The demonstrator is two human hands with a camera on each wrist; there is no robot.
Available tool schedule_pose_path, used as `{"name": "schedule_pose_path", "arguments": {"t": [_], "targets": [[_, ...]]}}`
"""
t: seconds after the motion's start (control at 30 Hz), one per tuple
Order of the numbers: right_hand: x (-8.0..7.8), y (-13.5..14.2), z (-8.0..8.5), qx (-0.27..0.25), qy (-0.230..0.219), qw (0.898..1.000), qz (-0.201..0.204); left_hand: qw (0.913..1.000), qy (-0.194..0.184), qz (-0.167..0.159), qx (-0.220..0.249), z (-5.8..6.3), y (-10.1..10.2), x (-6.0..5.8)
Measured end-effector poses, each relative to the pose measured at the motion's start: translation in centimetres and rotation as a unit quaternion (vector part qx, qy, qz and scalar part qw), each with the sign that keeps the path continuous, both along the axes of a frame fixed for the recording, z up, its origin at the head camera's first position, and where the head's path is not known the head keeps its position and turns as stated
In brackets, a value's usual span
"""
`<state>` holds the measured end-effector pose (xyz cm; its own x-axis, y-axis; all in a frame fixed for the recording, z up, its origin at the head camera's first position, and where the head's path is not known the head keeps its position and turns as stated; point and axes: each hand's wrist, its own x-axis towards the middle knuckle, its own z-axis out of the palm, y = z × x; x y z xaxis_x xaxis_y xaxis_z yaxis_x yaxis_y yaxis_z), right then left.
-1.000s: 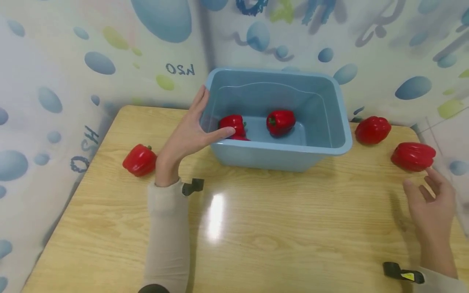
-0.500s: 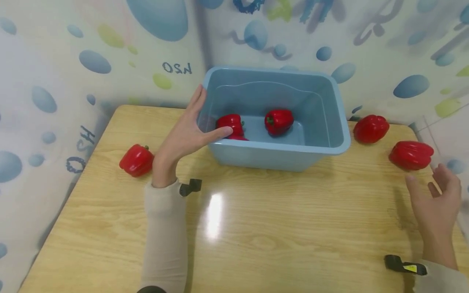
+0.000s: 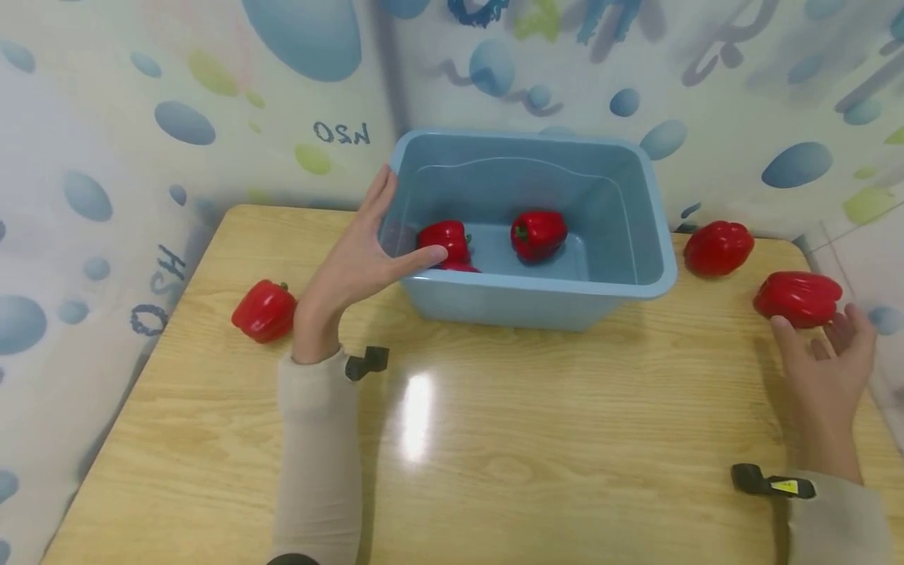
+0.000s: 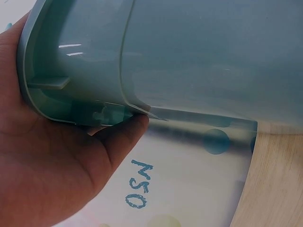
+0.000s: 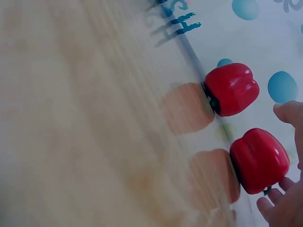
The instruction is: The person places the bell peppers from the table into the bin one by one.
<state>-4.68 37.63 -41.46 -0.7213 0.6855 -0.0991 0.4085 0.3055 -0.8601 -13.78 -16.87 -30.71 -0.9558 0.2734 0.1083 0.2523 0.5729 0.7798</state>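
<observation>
My left hand (image 3: 356, 255) grips the left front corner of a light blue plastic bin (image 3: 508, 302). Its thumb lies over the rim, and in the left wrist view the other fingers (image 4: 125, 142) bend under the outer lip. Inside the bin are a red bell pepper (image 3: 540, 235), another bell pepper (image 3: 445, 235) and a bit of red below it, partly hidden by the thumb and front wall. At the far right, my right hand (image 3: 829, 377) holds nothing, thumb and fingers spread close around the near end of a red bell pepper (image 3: 798, 298).
Another red bell pepper (image 3: 719, 249) lies between the bin and the right-hand one, near the wall. One more bell pepper (image 3: 264, 311) lies left of my left wrist. The wooden table (image 3: 537, 439) meets a patterned wall (image 3: 268, 102) at the back and left.
My right hand first drew back a little from the right-hand pepper, then moved forward to its near end. My left hand and the bin stay in place; the head view shifted slightly.
</observation>
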Motion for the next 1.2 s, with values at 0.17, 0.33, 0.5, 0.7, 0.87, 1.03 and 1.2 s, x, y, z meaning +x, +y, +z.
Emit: {"name": "schedule_pose_path", "arguments": {"t": [0.17, 0.33, 0.5, 0.7, 0.87, 1.03, 1.2], "targets": [[-0.8, 0.0, -0.4, -0.031, -0.002, 0.999, -0.013, 1.0, 0.005, -0.005, 0.004, 0.1, 0.1, -0.2], [-1.6, 0.0, -0.8, -0.057, 0.036, 0.998, -0.012, 1.0, 0.006, -0.006, 0.003, 0.3, 0.1, -0.2], [-2.4, 0.0, -0.7, -0.059, 0.013, 0.998, -0.029, 1.0, 0.002, -0.003, 0.005, 0.3, 0.1, -0.1], [-3.1, -0.2, -0.9, -0.043, -0.003, 0.998, -0.036, 1.0, -0.004, 0.0, -0.003, 0.1, 0.1, -0.1], [-3.8, 0.0, -1.1, 0.0, -0.032, 0.999, -0.033, 0.9999, -0.01, 0.005, -0.012, 0.0, 0.0, 0.0], [-4.6, 0.3, -1.3, 0.011, -0.036, 0.999, -0.034, 0.9999, -0.008, 0.003, -0.009, -0.1, 0.0, -0.1], [-5.4, 0.4, -1.8, 0.033, -0.022, 0.999, -0.034, 1.0, -0.005, -0.002, -0.002, -0.1, 0.0, -0.1]]}}
